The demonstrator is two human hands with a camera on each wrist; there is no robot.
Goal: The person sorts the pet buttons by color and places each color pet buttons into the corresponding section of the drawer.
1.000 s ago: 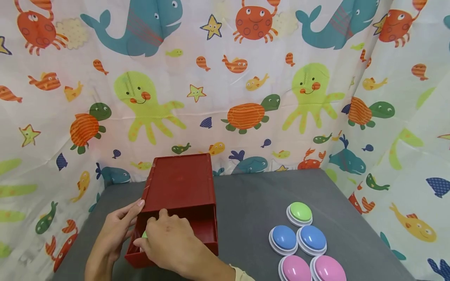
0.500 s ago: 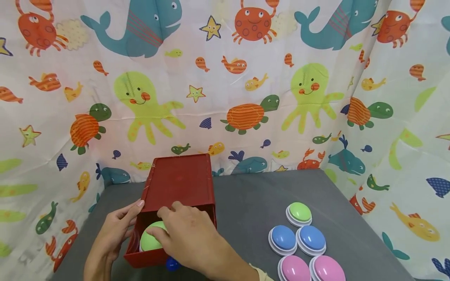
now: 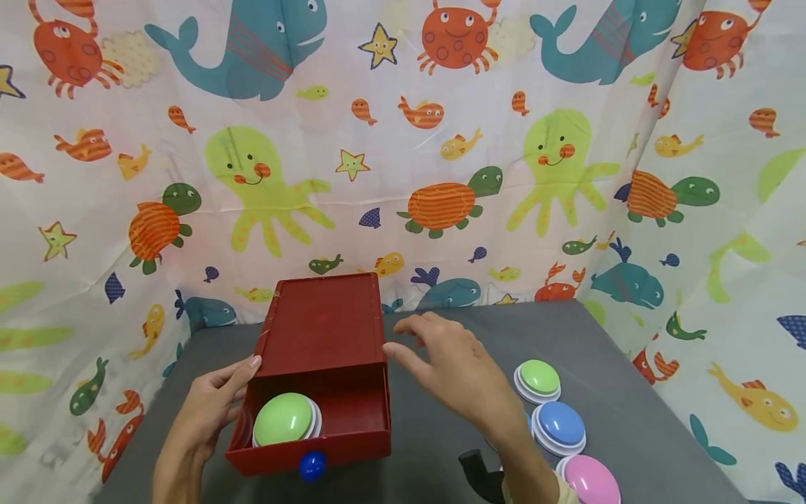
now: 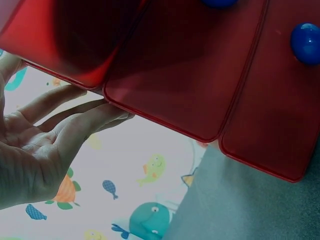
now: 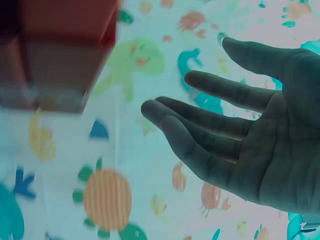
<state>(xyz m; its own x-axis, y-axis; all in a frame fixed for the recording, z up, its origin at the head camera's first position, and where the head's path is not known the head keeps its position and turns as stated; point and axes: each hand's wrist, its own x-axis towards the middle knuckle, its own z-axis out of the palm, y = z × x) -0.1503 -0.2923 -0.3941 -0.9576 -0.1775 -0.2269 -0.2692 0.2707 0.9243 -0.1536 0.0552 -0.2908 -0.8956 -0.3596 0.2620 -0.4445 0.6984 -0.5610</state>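
Note:
A red chest of drawers (image 3: 324,325) stands at the left of the table, its top drawer (image 3: 352,450) pulled out. In that drawer's left half sits a green dome button (image 3: 283,418) with a white base. A blue knob (image 3: 312,466) is on the drawer's front. My left hand (image 3: 204,406) rests against the chest's left side; in the left wrist view its fingers (image 4: 87,122) lie fairly straight along the red edge. To the right of the chest, my right hand (image 3: 456,364) hovers with loosely spread fingers and holds nothing.
At the table's right are another green dome button (image 3: 538,380), a blue one (image 3: 560,425) and a pink one (image 3: 590,479). My right forearm covers others there. A patterned curtain (image 3: 378,231) borders the grey table (image 3: 434,420) at the back and sides.
My right hand has come out of the drawer and moved right, leaving the green dome button and blue knob in sight. The left hand has stayed at the chest's side.

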